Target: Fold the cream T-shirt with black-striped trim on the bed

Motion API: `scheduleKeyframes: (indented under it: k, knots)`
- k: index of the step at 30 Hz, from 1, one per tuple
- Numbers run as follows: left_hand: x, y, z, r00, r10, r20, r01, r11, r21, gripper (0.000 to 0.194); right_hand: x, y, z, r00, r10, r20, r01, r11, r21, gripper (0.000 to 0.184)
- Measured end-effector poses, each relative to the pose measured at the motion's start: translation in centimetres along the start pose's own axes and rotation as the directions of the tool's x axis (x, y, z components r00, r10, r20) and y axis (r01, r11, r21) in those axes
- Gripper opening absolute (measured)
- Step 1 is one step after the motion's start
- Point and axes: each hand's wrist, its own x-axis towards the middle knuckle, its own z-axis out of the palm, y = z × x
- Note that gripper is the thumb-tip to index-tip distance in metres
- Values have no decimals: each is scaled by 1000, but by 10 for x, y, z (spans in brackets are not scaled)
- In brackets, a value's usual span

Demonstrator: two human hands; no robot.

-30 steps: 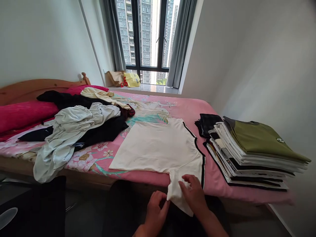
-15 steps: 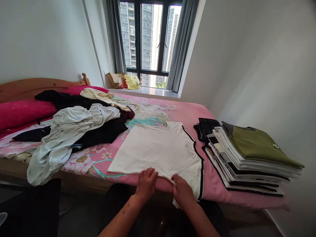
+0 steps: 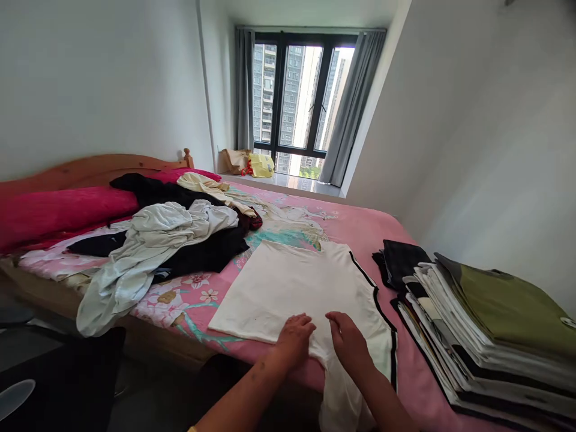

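Left hand (image 3: 294, 339) and right hand (image 3: 348, 342), both flat with fingers loosely spread, press the near hem of the cream black-trimmed cotton T-shirt (image 3: 297, 282) on the pink floral bedsheet (image 3: 360, 222), 6 o'clock of the crumpled clothes heap (image 3: 166, 240); its sleeve overhanging the edge may drag it crooked.

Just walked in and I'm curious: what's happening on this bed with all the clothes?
A person has both hands, left hand and right hand, pressed flat on a white shirt with black trim, spread on the pink bedsheet. One sleeve hangs over the bed's near edge. To the right sits a stack of folded clothes; a loose pile of garments lies to the left.
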Motion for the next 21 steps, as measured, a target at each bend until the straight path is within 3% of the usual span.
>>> scheduleKeyframes:
  k: [2, 4, 6, 9, 13, 15, 19, 21]
  knots:
    - [21, 4, 8, 999, -33, 34, 33, 999, -1, 48, 19, 7, 21, 999, 27, -33, -29, 997, -67, 40]
    - [31, -2, 15, 993, -108, 55, 107, 994, 15, 49, 22, 20, 45, 994, 110, 13, -104, 967, -231, 46]
    - [24, -20, 16, 983, -174, 59, 172, 984, 39, 53, 13, 35, 64, 981, 188, 47, -156, 908, -388, 57]
    - [-9, -68, 3, 957, -287, 46, 279, 951, 136, 72, -6, 51, 78, 977, 201, 67, -144, 861, -487, 73]
    - [-65, -141, -39, 816, -575, -61, 565, 769, 299, 77, -9, 54, 79, 972, 221, 80, -154, 856, -493, 80]
    - [-86, -167, -56, 765, -630, -134, 633, 695, 342, 70, -6, 49, 77, 972, 223, 69, -166, 868, -468, 80]
    - [-112, -197, -62, 799, -578, -165, 597, 732, 328, 60, -7, 43, 59, 983, 175, 64, -146, 938, -313, 69]
    - [-119, -207, -58, 814, -550, -189, 581, 759, 295, 62, -14, 51, 43, 992, 122, -40, -127, 976, -175, 53]
